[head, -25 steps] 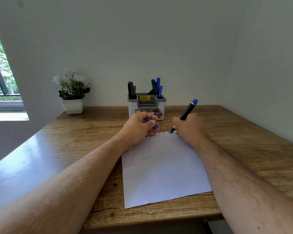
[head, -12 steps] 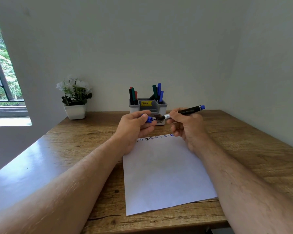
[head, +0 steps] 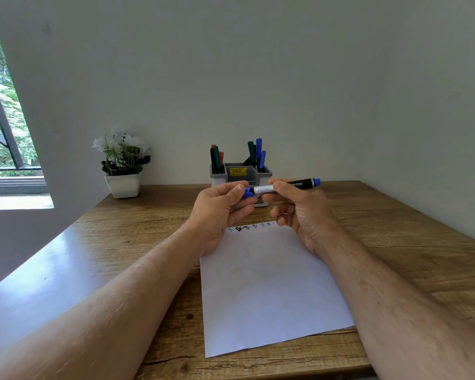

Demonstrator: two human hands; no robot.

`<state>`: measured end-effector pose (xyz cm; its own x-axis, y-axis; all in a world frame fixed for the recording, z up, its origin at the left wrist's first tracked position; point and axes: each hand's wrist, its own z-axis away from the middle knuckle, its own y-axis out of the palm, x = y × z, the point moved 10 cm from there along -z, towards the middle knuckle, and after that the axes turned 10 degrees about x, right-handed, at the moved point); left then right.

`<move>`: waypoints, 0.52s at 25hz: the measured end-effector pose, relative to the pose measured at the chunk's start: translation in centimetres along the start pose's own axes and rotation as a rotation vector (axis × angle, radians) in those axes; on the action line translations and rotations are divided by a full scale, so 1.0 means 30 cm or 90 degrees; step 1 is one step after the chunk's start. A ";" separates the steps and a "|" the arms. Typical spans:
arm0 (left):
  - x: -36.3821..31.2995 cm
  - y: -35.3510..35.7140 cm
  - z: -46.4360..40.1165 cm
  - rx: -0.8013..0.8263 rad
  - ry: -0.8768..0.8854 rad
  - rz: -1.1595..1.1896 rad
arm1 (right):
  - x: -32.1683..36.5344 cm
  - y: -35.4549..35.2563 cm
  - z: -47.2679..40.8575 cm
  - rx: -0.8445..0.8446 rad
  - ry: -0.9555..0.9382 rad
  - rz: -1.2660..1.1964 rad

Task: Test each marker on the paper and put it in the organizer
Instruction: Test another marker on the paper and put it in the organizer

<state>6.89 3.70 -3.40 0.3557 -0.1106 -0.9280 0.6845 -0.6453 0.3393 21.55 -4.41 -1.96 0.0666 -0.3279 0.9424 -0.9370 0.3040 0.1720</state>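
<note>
Currently the blue marker [head: 285, 185] is held level in the air above the far edge of the paper [head: 269, 283], just in front of the organizer [head: 240, 175]. Right hand [head: 299, 212]: thumb and forefinger pinch the barrel near its middle, other fingers loosely curled below. Left hand [head: 220, 209]: fingertips grip the blue cap [head: 248, 192], which sits at the marker's tip end; whether it is fully seated cannot be told.

Paper lies flat near the front edge of the counter [head: 395, 242], a row of small test marks [head: 251, 227] along its far edge. Organizer stands at the back edge of the counter against the wall, with markers upright in its left and right compartments. Potted plant [head: 122, 163] at the back left corner.

Handling judgement:
- Marker: light, rigid plastic, smooth barrel; likely slick under a loose pinch. A mid-barrel hold gives balance; the right hand's present pinch suits this.
- Cap: small, stiff, press-fit. Best held round its sides and pushed straight along the barrel axis; an angled push may jam or slip.
- Not fragile, but an exposed tip would mark skin or paper on contact.
- For dropping into a compartment, a hold near the rear end would keep fingers off the markers already there.
</note>
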 end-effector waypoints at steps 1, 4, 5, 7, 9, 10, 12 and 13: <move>-0.004 -0.003 0.001 -0.003 0.006 0.005 | 0.001 -0.001 -0.001 -0.002 -0.003 0.002; -0.021 -0.019 0.005 -0.020 0.035 0.033 | 0.003 -0.008 -0.001 -0.013 -0.009 0.009; -0.028 -0.026 0.006 -0.025 0.045 0.036 | 0.003 -0.007 0.000 -0.014 -0.008 0.008; -0.038 -0.036 0.009 -0.031 0.063 0.046 | -0.003 0.004 0.000 -0.007 -0.002 -0.006; -0.048 -0.036 0.010 -0.033 0.085 0.065 | -0.010 0.022 0.002 0.003 0.005 -0.035; -0.055 -0.032 0.011 -0.033 0.097 0.073 | -0.013 0.028 0.002 0.005 0.009 -0.051; -0.065 -0.025 0.015 -0.038 0.118 0.073 | -0.016 0.033 0.001 0.004 0.016 -0.079; -0.070 -0.021 0.015 -0.040 0.126 0.066 | -0.016 0.033 0.002 0.002 0.019 -0.092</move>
<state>5.43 3.98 -1.74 0.5403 -0.0195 -0.8412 0.6738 -0.5887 0.4465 20.58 -4.00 -2.27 0.2105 -0.3419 0.9159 -0.9179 0.2533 0.3055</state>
